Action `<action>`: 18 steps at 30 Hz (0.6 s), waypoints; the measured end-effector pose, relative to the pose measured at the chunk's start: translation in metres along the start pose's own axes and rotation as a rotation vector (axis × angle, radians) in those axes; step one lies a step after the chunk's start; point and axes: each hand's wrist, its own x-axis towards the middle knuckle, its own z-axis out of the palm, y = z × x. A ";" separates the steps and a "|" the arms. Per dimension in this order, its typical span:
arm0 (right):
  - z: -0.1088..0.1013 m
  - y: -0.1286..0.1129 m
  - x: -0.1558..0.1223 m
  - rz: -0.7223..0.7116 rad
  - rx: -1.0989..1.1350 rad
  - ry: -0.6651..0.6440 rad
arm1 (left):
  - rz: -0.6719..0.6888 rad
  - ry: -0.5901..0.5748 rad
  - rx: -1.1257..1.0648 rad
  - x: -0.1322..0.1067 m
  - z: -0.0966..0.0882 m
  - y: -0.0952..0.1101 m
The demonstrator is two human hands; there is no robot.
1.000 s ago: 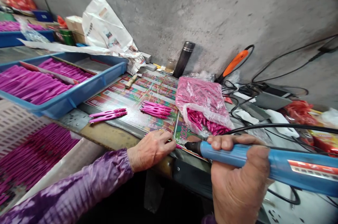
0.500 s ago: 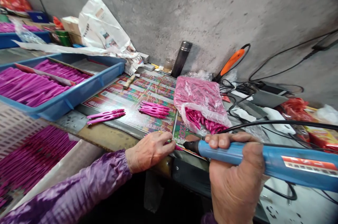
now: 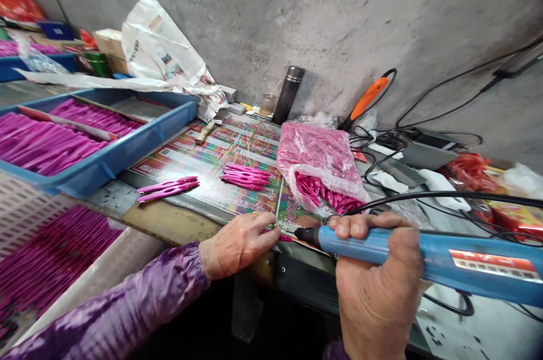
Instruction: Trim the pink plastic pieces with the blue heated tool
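My right hand (image 3: 377,292) is wrapped around a blue electric screwdriver (image 3: 432,255), held nearly level with its black nose pointing left. At the bench's front edge, my left hand (image 3: 240,244) has its fingers closed on a slim magenta piece (image 3: 285,238). Only that piece's right end shows; my fingers cover the rest. The nose is close to this end, but whether they touch I cannot tell. Beyond my left hand lie a stack of slim magenta pieces (image 3: 245,177) and a smaller group of similar pieces (image 3: 168,187). A clear plastic bag (image 3: 318,145) spills small magenta parts behind the screwdriver.
A blue divided tray (image 3: 110,165) of magenta pieces stands left, above a white crate (image 3: 29,190) holding more. A small hammer (image 3: 206,133), a dark flask (image 3: 288,94) and an orange-handled tool (image 3: 369,99) are farther back. Black cables (image 3: 424,197) cross the right side.
The view has shifted slightly, so the background sits a little farther left. Both hands keep nearly the same pose, still holding the magenta piece and the electric screwdriver.
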 end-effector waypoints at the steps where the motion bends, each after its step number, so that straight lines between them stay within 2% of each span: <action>1: 0.000 0.000 0.000 0.000 0.001 -0.002 | -0.005 -0.003 0.005 0.000 0.000 0.000; 8: 0.000 0.000 0.000 0.000 0.002 0.000 | -0.015 -0.018 0.076 0.000 0.002 -0.001; 18: -0.002 0.002 -0.001 0.010 0.010 -0.012 | -0.037 0.060 0.044 -0.001 -0.002 0.003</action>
